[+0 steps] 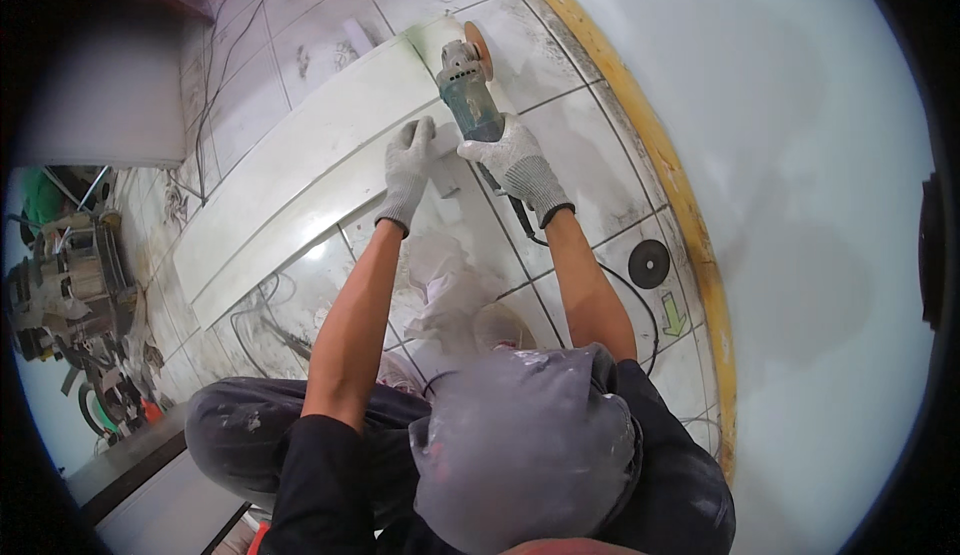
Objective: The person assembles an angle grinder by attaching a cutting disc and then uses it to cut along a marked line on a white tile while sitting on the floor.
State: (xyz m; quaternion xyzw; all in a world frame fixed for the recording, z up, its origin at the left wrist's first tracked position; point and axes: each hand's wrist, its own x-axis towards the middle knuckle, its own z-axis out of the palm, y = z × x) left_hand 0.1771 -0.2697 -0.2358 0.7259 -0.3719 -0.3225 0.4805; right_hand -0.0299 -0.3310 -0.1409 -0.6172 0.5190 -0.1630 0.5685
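In my right hand (515, 160), wearing a pale knit glove, is an angle grinder (468, 95) with a worn blue-green body and a dark rear grip. My fingers wrap round its rear part. The brown disc (479, 50) at its head points away from me, beyond the end of a long white panel (310, 145). My left hand (405, 167), gloved alike, is over the panel's near strip with its fingers curled in. What those fingers hold, if anything, is hidden. A small pale offcut (443, 177) lies between my hands.
A black disc (649, 264) and a green arrow sticker (674, 315) are on the tiled floor (570, 145) at right. A yellow strip (660, 155) edges the pale wall. Cords trail across the floor. Cluttered gear (75, 285) stands at far left; a crumpled white sheet (445, 290) lies near my feet.
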